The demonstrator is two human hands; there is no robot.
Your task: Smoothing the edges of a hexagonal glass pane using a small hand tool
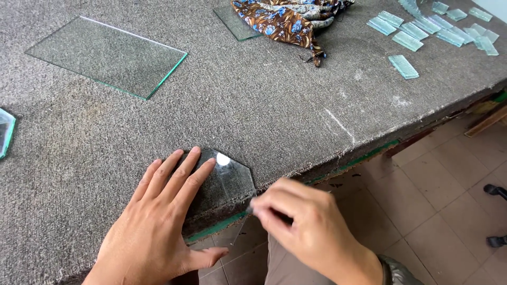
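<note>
I pin the glass piece (224, 182) flat at the table edge (338, 163) with my open left hand (158, 227); my right hand (306, 227), pinched on its overhanging corner, must snap cleanly.

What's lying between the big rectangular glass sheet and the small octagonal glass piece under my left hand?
Nothing: the head view shows only bare grey carpet between the rectangular glass sheet and the octagonal glass piece beneath the left hand.

glass pane (224, 179) at table (253, 105) edge, large sheet (105, 55) behind
</note>
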